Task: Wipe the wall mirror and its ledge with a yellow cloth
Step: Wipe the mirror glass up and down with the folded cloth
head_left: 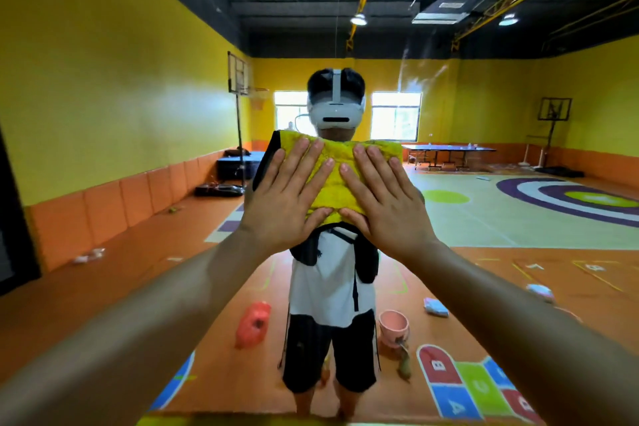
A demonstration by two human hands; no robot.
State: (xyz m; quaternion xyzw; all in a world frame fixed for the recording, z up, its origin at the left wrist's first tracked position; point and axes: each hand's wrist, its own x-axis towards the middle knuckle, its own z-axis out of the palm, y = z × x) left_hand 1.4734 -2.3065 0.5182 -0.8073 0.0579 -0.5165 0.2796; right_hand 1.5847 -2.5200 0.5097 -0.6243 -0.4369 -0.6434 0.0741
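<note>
On mirror point(138, 114): both hands flat, pressing yellow cloth point(337, 180)

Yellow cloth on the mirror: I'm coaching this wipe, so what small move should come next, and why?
Probably slide the yellow cloth up and to the right across the mirror, palms flat. The left hand and right hand press it against the glass side by side, fingers straight, and pale streaks show above and right of it, so that patch looks unwiped.
</note>
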